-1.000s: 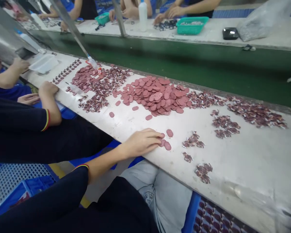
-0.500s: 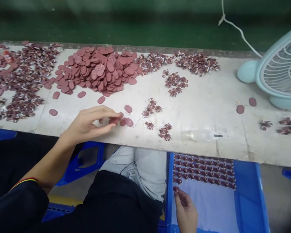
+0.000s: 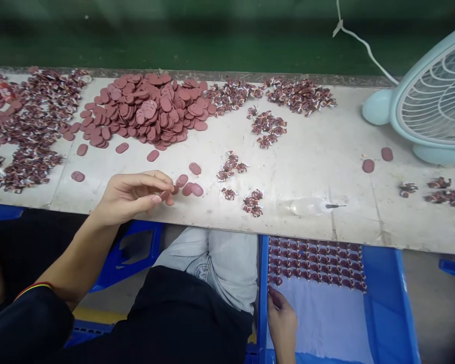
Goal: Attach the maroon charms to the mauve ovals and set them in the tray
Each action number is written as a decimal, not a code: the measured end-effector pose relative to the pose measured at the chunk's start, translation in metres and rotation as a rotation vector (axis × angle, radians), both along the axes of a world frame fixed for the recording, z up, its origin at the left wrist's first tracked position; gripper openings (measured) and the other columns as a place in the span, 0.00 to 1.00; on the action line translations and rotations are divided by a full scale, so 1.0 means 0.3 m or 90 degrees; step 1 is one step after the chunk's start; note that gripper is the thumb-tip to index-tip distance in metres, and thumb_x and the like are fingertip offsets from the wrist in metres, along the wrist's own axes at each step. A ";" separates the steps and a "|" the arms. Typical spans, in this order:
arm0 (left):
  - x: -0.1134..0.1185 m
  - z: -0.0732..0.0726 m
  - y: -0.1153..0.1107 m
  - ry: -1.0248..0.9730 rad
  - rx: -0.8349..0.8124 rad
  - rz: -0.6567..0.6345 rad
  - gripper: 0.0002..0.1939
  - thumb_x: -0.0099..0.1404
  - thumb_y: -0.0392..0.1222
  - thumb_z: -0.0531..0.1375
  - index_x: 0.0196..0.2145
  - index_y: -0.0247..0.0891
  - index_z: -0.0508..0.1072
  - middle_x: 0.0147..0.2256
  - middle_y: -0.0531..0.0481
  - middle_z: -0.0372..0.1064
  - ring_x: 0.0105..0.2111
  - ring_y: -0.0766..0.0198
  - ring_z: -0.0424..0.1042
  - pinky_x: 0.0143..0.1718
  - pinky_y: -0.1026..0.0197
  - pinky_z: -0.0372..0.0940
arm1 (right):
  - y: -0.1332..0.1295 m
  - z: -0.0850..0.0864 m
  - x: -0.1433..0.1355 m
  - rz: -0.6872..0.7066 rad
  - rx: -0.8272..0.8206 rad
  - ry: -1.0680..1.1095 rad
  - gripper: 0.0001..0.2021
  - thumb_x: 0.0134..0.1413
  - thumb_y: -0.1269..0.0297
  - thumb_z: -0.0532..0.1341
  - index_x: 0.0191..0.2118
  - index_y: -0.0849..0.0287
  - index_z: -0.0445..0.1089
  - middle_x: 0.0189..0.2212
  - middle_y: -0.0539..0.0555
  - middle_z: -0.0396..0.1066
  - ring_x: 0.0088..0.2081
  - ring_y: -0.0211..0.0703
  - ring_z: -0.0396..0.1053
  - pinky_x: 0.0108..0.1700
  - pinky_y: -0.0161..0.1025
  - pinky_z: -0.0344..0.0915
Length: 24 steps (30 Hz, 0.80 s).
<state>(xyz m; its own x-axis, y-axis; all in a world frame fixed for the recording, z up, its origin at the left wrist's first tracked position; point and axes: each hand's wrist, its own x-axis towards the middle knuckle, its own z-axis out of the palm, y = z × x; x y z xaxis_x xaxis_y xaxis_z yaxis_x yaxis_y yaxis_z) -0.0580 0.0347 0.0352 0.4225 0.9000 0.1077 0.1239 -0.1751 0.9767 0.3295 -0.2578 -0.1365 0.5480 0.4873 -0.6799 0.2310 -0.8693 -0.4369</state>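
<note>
My left hand (image 3: pixel 136 197) is over the worktop, thumb and fingers pinched on a dull-red oval disc (image 3: pixel 165 195). Just beyond its fingertips lie several loose oval discs (image 3: pixel 182 180), some overlapping. My right hand (image 3: pixel 282 318) is down at the left side of a blue tray (image 3: pixel 387 293), its thumb and fingertips closed together by the tray's rim. What those fingertips hold, if anything, is too hidden to make out. Rows of small dark-brown figure pieces (image 3: pixel 314 263) stand on a white sheet (image 3: pixel 329 323) in the tray, just above my right hand.
A large heap of oval discs (image 3: pixel 147 111) lies at the back of the worktop (image 3: pixel 311 162). Brown figure pieces (image 3: pixel 301 96) lie in clusters around it. A clear bottle with a thin dark tip (image 3: pixel 309 206) lies near the front edge. At right stands a light-blue fan (image 3: pixel 377 107).
My left hand has drawn slightly left, away from the loose discs, with a disc pinched. My right hand has shifted up and left; the brown piece at its fingertips no longer shows clearly.
</note>
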 end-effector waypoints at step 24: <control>0.343 -0.120 -0.289 -0.560 -0.599 -0.061 0.16 0.60 0.42 0.71 0.46 0.39 0.81 0.51 0.38 0.79 0.36 0.57 0.84 0.19 0.71 0.70 | 0.628 0.466 0.009 -0.181 0.354 0.275 0.30 0.32 0.35 0.67 0.47 0.33 0.78 0.30 0.53 0.61 0.24 0.43 0.60 0.17 0.49 0.60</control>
<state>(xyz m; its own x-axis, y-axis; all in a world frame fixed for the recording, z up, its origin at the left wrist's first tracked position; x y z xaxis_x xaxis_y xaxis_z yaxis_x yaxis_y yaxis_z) 0.0448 -0.0520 -0.0007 0.6004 0.7516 -0.2733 -0.5949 0.6481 0.4755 0.3322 -0.0694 0.0034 0.4447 0.7002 -0.5585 -0.2606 -0.4954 -0.8286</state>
